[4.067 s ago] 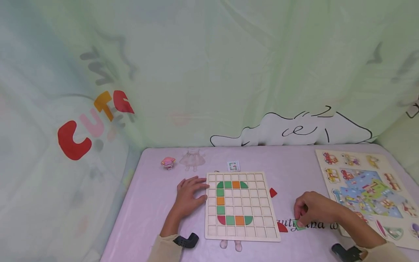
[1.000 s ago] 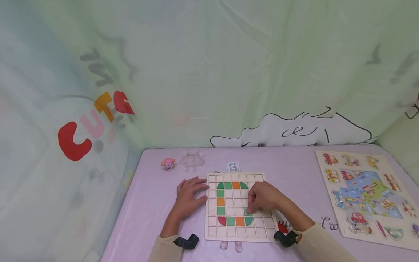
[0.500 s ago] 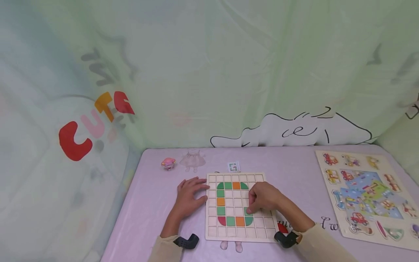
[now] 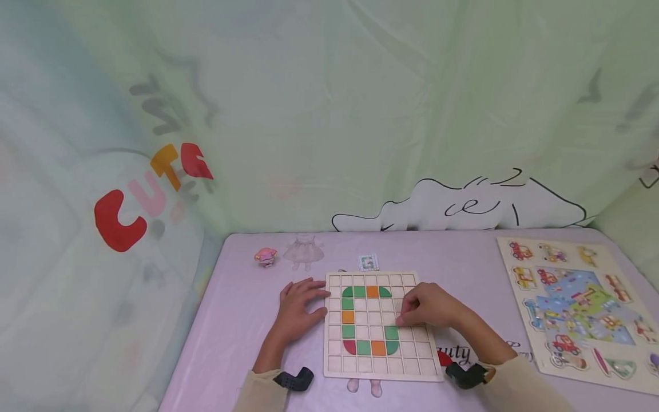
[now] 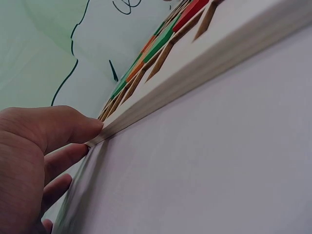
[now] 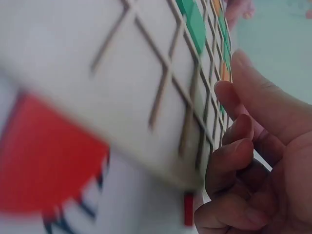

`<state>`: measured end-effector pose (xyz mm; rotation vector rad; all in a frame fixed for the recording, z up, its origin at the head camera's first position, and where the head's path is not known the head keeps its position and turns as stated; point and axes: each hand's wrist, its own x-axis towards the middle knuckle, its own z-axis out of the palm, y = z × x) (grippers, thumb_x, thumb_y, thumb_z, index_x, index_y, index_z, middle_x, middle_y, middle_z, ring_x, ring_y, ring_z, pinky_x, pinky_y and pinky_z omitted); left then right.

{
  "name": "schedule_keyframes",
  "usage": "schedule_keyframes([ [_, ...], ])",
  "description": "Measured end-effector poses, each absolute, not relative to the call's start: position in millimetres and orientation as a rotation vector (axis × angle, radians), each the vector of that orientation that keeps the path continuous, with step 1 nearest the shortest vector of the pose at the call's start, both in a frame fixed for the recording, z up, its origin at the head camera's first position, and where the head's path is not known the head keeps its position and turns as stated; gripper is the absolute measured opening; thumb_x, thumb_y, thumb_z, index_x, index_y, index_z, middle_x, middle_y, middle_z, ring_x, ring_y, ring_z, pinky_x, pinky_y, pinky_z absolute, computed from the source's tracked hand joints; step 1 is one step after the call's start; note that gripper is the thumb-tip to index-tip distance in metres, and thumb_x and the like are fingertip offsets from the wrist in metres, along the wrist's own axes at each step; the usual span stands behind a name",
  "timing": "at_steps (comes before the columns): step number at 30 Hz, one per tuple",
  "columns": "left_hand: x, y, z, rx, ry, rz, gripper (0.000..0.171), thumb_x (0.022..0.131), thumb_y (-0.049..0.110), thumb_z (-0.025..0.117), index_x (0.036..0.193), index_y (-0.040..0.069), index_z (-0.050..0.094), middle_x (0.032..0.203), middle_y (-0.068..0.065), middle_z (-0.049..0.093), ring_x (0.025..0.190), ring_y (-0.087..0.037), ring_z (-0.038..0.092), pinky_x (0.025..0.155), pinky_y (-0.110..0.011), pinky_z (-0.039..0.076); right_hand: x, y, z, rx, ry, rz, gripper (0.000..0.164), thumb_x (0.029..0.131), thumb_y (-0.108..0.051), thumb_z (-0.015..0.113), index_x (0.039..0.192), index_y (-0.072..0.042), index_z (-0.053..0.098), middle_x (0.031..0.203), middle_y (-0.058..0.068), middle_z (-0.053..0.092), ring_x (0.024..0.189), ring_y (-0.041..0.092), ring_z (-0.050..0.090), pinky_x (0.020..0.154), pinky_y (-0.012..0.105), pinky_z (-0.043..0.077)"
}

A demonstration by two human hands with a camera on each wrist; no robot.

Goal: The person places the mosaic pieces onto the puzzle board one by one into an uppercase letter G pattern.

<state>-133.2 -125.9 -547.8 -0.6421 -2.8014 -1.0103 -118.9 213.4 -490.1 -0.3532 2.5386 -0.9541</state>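
A wooden grid board [image 4: 360,366] bears green, orange and red tiles laid in a G-like outline. My left hand [image 4: 298,309] rests at its left edge, thumb tip touching the rim in the left wrist view. Over the right part of the board is my right hand [image 4: 427,306], its fingers loosely bent. In the right wrist view the thumb and forefinger [image 6: 239,100] have nothing between them. Just left of those fingertips, a green square tile [image 4: 391,333] lies in a cell above the green rounded corner tile [image 4: 392,347].
A red rounded piece [image 4: 444,359] lies beside the board's lower right; another red piece [image 6: 188,209] shows past its edge. Behind the board are a small pattern card [image 4: 368,262] and a pink figurine [image 4: 265,257]. A vehicle puzzle board [image 4: 530,337] lies at right.
My right hand brought a green square tile from the table at right into the grid. It has now let go and shifted slightly right. The left hand has stayed put.
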Motion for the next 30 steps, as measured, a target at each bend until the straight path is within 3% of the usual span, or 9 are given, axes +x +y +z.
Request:
schedule_keyframes([
  [13,-134.0,-126.9,-549.2,-0.639,-2.806,-0.986,0.03,0.087,0.024,0.076,0.117,0.025,0.074,0.141,0.003,0.064,0.143,-0.026,0.047,0.119,-0.066,0.019,-123.1,272.6,-478.6,-0.201,2.664,-0.931,0.014,0.083,-0.03,0.084,0.088,-0.02,0.077,0.077,-0.002,0.059,0.083,0.019,0.052,0.065,0.028,0.042],
  [24,-133.8,-126.6,-549.5,-0.64,-2.802,-0.993,0.03,0.087,0.023,0.076,0.117,0.025,0.074,0.14,0.003,0.064,0.143,-0.027,0.047,0.118,-0.067,0.019,-120.9,288.5,-502.5,-0.181,2.665,-0.989,0.038,0.08,-0.032,0.087,0.113,-0.017,0.076,0.08,-0.001,0.057,0.082,0.018,0.051,0.064,0.026,0.039],
  [30,-134.2,-126.1,-551.0,-0.645,-2.797,-0.985,0.03,0.086,0.022,0.076,0.116,0.025,0.074,0.14,0.003,0.065,0.142,-0.028,0.048,0.117,-0.068,0.02,-121.2,288.7,-505.8,-0.205,2.674,-0.986,0.043,0.078,-0.028,0.088,0.118,-0.018,0.076,0.082,-0.001,0.059,0.085,0.018,0.052,0.065,0.025,0.04],
])
